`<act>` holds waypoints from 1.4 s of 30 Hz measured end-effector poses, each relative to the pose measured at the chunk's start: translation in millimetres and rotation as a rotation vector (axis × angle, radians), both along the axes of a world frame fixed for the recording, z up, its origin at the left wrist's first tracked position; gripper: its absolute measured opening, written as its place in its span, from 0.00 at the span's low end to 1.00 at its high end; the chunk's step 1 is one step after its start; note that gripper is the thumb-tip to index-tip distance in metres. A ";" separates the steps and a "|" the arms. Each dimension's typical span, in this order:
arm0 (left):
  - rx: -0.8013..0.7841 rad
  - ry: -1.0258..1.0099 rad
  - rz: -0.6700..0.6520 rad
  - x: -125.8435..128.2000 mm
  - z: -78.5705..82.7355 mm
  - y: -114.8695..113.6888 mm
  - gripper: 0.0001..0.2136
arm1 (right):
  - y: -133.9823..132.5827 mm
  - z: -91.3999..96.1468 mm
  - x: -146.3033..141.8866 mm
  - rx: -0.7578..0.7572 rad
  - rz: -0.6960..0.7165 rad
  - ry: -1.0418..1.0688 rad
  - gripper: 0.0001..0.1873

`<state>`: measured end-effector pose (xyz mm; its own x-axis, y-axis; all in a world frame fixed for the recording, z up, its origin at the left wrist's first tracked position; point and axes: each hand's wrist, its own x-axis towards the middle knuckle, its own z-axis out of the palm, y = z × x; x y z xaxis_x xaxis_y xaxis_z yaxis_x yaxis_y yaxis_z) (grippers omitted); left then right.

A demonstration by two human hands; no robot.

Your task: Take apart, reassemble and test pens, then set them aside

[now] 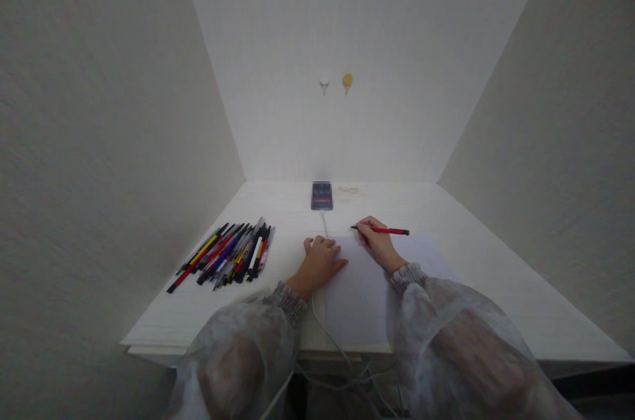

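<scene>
My right hand grips a red pen that lies nearly level, its dark tip pointing left just past the far edge of a white sheet of paper. On the sheet's left edge rests my left hand, fingers loosely curled, thumb flat on the paper, holding nothing. A row of several pens, red, black, yellow and blue, lies on the white desk to the left of my left hand.
A small dark device sits at the back of the desk, its white cable running toward me under my left hand and over the front edge. Plain walls close in left, right and behind. Two small hooks are on the back wall.
</scene>
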<state>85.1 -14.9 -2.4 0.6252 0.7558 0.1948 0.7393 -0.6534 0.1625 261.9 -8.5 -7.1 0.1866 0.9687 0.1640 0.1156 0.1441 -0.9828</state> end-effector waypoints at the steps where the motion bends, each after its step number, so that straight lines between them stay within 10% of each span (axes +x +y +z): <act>1: 0.002 -0.008 0.004 0.1 -0.8 0.1 0.16 | -0.1 0.9 2.5 0.013 -0.006 0.017 0.10; 12: -0.035 -0.023 0.079 1.9 0.7 -3.2 0.17 | -2.1 33.1 12.7 0.028 0.047 0.065 0.09; 21: -0.034 -0.040 0.076 1.2 -0.9 -2.2 0.18 | -14.9 6.7 -11.0 -0.027 0.234 -0.109 0.05; 42: -0.006 -0.141 0.027 1.3 -13.4 7.2 0.16 | -2.3 -14.0 -10.8 0.020 0.186 -0.262 0.04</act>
<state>86.4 -7.6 -15.8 0.5714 0.7734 0.2746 0.7261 -0.6323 0.2701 251.2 -10.8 -21.1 -0.0443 0.9783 0.2024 0.3342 0.2055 -0.9198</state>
